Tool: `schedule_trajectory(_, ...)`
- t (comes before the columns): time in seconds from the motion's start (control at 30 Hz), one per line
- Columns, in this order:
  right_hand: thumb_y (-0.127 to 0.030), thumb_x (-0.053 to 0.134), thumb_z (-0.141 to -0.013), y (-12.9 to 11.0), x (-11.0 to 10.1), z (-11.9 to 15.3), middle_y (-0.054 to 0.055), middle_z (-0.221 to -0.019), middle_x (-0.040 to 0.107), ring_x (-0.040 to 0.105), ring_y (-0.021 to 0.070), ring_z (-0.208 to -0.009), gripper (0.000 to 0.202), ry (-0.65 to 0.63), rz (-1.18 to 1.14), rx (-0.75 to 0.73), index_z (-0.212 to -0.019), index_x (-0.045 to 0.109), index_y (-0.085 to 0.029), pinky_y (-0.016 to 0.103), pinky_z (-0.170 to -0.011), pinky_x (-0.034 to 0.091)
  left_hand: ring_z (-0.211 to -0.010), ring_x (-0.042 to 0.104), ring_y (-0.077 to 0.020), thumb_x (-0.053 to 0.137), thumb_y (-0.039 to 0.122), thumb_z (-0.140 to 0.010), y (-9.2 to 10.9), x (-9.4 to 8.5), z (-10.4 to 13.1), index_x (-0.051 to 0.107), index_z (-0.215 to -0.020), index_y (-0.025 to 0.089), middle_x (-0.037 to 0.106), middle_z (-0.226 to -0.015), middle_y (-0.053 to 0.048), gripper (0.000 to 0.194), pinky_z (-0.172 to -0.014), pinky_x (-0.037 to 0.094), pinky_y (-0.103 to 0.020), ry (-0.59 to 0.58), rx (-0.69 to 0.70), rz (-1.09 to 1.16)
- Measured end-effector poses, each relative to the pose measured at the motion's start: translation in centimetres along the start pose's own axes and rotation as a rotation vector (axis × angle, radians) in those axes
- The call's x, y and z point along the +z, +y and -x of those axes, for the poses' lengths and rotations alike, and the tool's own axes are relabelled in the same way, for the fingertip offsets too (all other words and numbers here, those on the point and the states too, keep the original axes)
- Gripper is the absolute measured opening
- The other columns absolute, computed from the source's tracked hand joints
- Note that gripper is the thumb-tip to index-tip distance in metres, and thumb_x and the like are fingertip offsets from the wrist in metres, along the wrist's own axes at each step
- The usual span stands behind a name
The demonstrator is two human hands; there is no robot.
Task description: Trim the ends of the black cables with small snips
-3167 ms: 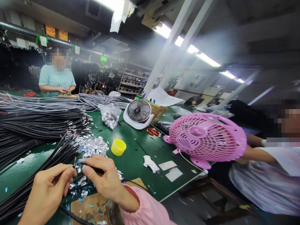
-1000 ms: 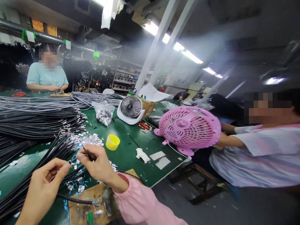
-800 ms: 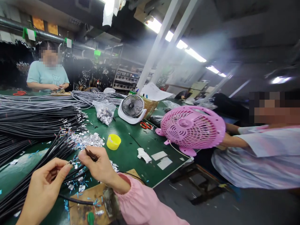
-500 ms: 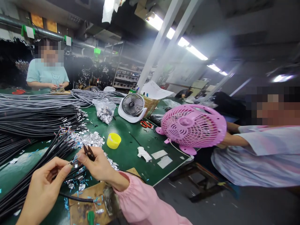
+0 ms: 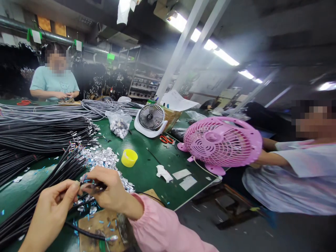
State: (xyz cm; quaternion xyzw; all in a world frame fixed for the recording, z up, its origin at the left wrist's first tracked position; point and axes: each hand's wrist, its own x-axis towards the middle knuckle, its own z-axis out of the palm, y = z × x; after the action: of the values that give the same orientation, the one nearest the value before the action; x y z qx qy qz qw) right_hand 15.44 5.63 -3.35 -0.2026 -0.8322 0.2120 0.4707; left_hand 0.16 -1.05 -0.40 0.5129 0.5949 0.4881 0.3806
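Observation:
My left hand (image 5: 54, 204) is closed in a pinch on the end of a black cable, whose thin wires (image 5: 86, 180) stick out between my two hands. Dark small snips (image 5: 101, 187) lie in my right hand (image 5: 109, 187), with thumb and fingers closed around them right beside the wire end. Below, another black cable (image 5: 88, 233) with a stripped end lies over a worn wooden board (image 5: 90, 224). A bundle of black cables (image 5: 56, 175) runs under my left hand. Foil scraps (image 5: 103, 159) are heaped just beyond my hands.
On the green table stand a yellow ring-shaped tub (image 5: 129, 158), a small white fan (image 5: 151, 119) and a large pink fan (image 5: 210, 141). Orange-handled scissors (image 5: 166, 139) and a bag of small parts (image 5: 119, 124) lie behind. Co-workers sit across and at right.
My right hand has turned, so the snips' blades, upright before, now lie lower, close to the wires. My left hand keeps its pinch. The view has shifted slightly.

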Motion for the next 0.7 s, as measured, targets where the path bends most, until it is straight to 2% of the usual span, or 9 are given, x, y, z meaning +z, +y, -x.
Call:
schedule_trajectory(0.1, -0.021, 0.045, -0.099, -0.2, -0.5, 0.6, 0.001, -0.066, 0.057, 0.044, 0.0105, -0.053, 0.029, -0.032, 0.234, -0.233, -0.077, 0.063, -0.015, 0.023, -0.047, 0.030, -0.050, 0.050, -0.0149, 0.071, 0.073, -0.061, 0.1, -0.1, 0.1, 0.065, -0.050, 0.021, 0.057, -0.050, 0.000, 0.054, -0.045, 0.044, -0.021, -0.029, 0.038, -0.075)
schedule_trajectory(0.2, -0.017, 0.047, -0.093, -0.7, -1.2, 0.8, -0.003, -0.062, 0.044, 0.029, 0.0093, -0.048, 0.028, -0.163, 0.282, -0.255, -0.066, 0.056, -0.018, 0.026, -0.045, 0.019, -0.047, 0.042, -0.0130, 0.068, 0.078, -0.057, 0.8, -0.2, -0.1, 0.061, -0.043, 0.020, 0.050, -0.046, 0.000, 0.060, -0.038, 0.034, -0.021, -0.072, 0.024, -0.134)
schedule_trajectory(0.27, -0.019, 0.051, -0.090, -0.9, -1.5, 0.8, -0.004, -0.061, 0.041, 0.031, 0.0088, -0.050, 0.027, -0.242, 0.084, -0.127, -0.063, 0.052, -0.019, 0.025, -0.047, 0.021, -0.044, 0.033, -0.0105, 0.068, 0.078, -0.056, 1.3, -0.4, -0.3, 0.055, -0.039, 0.020, 0.041, -0.044, 0.003, 0.062, -0.036, 0.028, -0.020, -0.136, 0.020, -0.142)
schedule_trajectory(0.37, -0.030, 0.057, -0.090, -0.9, -1.4, 0.5, -0.004, -0.059, 0.043, 0.038, 0.0084, -0.052, 0.033, -0.271, -0.365, 0.153, -0.060, 0.049, -0.019, 0.024, -0.050, 0.027, -0.044, 0.027, -0.0089, 0.069, 0.074, -0.059, 1.5, -0.7, -0.6, 0.049, -0.038, 0.020, 0.034, -0.043, 0.005, 0.062, -0.038, 0.027, -0.020, -0.216, 0.070, -0.081)
schedule_trajectory(0.47, -0.043, 0.063, -0.087, -0.6, -0.8, 0.4, -0.004, -0.057, 0.047, 0.039, 0.0082, -0.050, 0.036, -0.235, -0.698, 0.380, -0.063, 0.053, -0.019, 0.023, -0.047, 0.030, -0.046, 0.035, -0.0102, 0.073, 0.066, -0.062, 1.2, -0.7, -0.5, 0.055, -0.043, 0.020, 0.041, -0.045, 0.004, 0.053, -0.042, 0.033, -0.020, -0.205, 0.124, 0.002)
schedule_trajectory(0.53, -0.048, 0.071, -0.077, -0.3, -0.2, 0.5, -0.005, -0.055, 0.046, 0.038, 0.0082, -0.048, 0.037, -0.132, -0.858, 0.535, -0.062, 0.053, -0.020, 0.022, -0.045, 0.029, -0.049, 0.041, -0.0114, 0.075, 0.059, -0.065, 0.9, -0.3, -0.2, 0.058, -0.048, 0.020, 0.047, -0.048, 0.003, 0.045, -0.044, 0.036, -0.020, -0.165, 0.130, 0.050)
schedule_trajectory(0.6, -0.047, 0.073, -0.071, -0.3, 0.2, 0.7, -0.005, -0.051, 0.044, 0.035, 0.0082, -0.047, 0.037, -0.017, -0.907, 0.651, -0.059, 0.050, -0.021, 0.023, -0.044, 0.028, -0.051, 0.042, -0.0114, 0.075, 0.052, -0.067, 0.6, 0.2, 0.2, 0.059, -0.050, 0.021, 0.049, -0.051, 0.004, 0.039, -0.046, 0.036, -0.019, -0.086, 0.120, 0.091)
schedule_trajectory(0.63, -0.047, 0.071, -0.073, -0.4, 0.3, 0.7, -0.005, -0.051, 0.043, 0.034, 0.0085, -0.046, 0.037, 0.020, -0.877, 0.673, -0.058, 0.049, -0.021, 0.023, -0.044, 0.027, -0.052, 0.042, -0.0112, 0.075, 0.051, -0.067, 0.5, 0.5, 0.3, 0.059, -0.051, 0.021, 0.049, -0.052, 0.004, 0.038, -0.047, 0.036, -0.019, -0.038, 0.113, 0.106)
schedule_trajectory(0.7, -0.045, 0.065, -0.079, -0.7, 0.2, 0.8, -0.004, -0.051, 0.043, 0.033, 0.0095, -0.046, 0.037, 0.046, -0.689, 0.612, -0.057, 0.047, -0.022, 0.025, -0.046, 0.028, -0.053, 0.042, -0.0113, 0.076, 0.051, -0.066, 0.4, 0.7, 0.5, 0.058, -0.051, 0.021, 0.050, -0.052, 0.004, 0.038, -0.048, 0.035, -0.019, 0.037, 0.090, 0.112)
